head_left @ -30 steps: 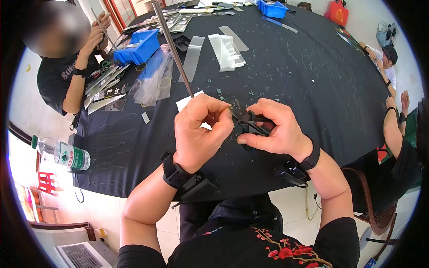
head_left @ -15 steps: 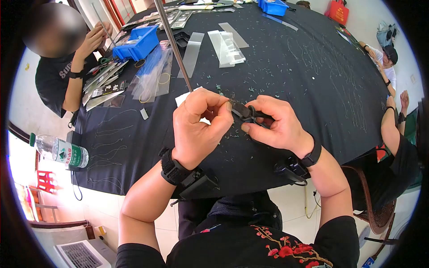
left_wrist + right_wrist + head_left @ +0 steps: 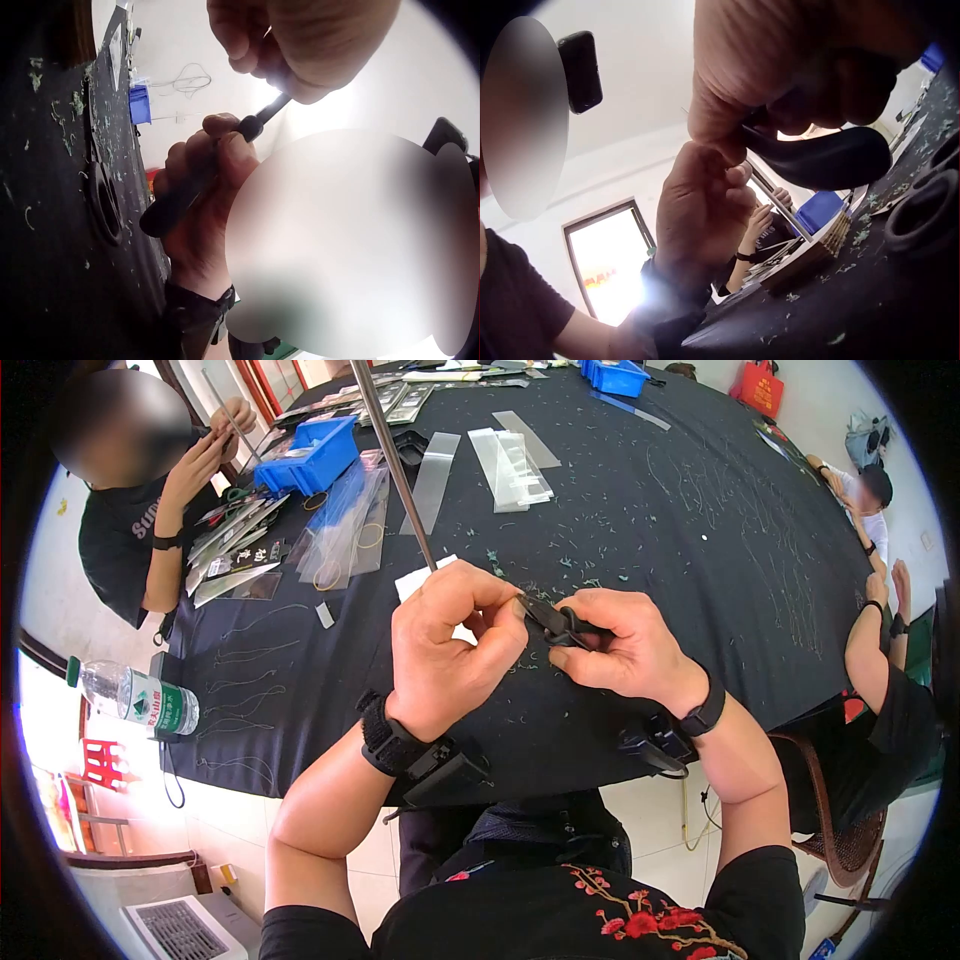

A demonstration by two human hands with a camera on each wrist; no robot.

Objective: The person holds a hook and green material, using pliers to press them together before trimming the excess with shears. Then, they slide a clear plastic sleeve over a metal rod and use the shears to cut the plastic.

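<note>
My right hand [image 3: 625, 640] grips a pair of black-handled pliers [image 3: 545, 618], whose dark head points left. The tip of this head meets the fingertips of my left hand [image 3: 450, 640], which has thumb and index finger pinched together. What those fingertips hold is too small to make out. In the right wrist view a curved black handle [image 3: 825, 157] sticks out under the right hand's fingers. The left wrist view has the right hand [image 3: 210, 172] below the left hand [image 3: 315, 45]. Green-grey scraps [image 3: 560, 565] lie scattered on the black cloth beneath the hands.
A thin metal rod [image 3: 395, 460] rises beside my left hand. Black-handled scissors [image 3: 105, 191] lie on the cloth near the work. Clear strips [image 3: 505, 470], plastic bags [image 3: 345, 535] and a blue bin [image 3: 310, 455] are farther off. A water bottle [image 3: 140, 700] stands left; other people sit around the table.
The pliers' handles have come closer together since a second ago, and their head has turned slightly. The left hand keeps its pinch in nearly the same place.
</note>
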